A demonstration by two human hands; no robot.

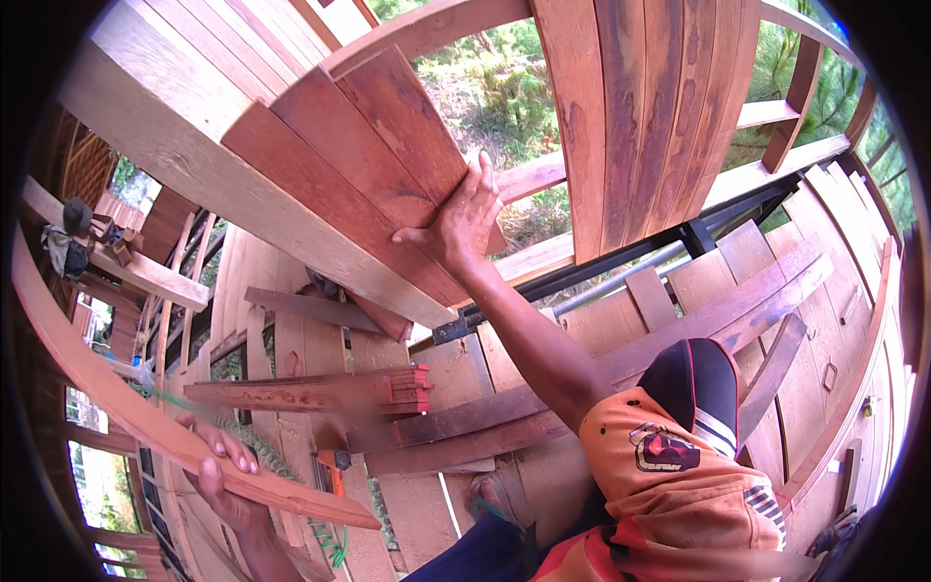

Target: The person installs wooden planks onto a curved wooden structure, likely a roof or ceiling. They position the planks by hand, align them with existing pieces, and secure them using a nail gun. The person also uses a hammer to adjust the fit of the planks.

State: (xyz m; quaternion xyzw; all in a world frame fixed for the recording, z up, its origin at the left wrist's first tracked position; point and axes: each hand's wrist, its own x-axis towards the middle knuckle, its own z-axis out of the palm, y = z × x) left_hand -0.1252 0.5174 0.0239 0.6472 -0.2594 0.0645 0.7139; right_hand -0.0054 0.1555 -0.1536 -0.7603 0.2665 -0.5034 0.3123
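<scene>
My left hand grips a long, curved reddish plank, thumb on its near side and fingers across its face. The plank sweeps from the far left down to a pointed end near the lower middle. My right arm, in an orange sleeve, reaches up to short reddish-brown boards set side by side along a pale beam. There my right hand grasps the rightmost board, thumb spread over its face and fingers at its outer edge. The fingertips are partly hidden.
Longer fixed boards stand to the right, past an open gap showing greenery. Below lie a stack of thin slats, dark curved planks, an orange tool and a coiled green hose. Gaps run between the floor planks.
</scene>
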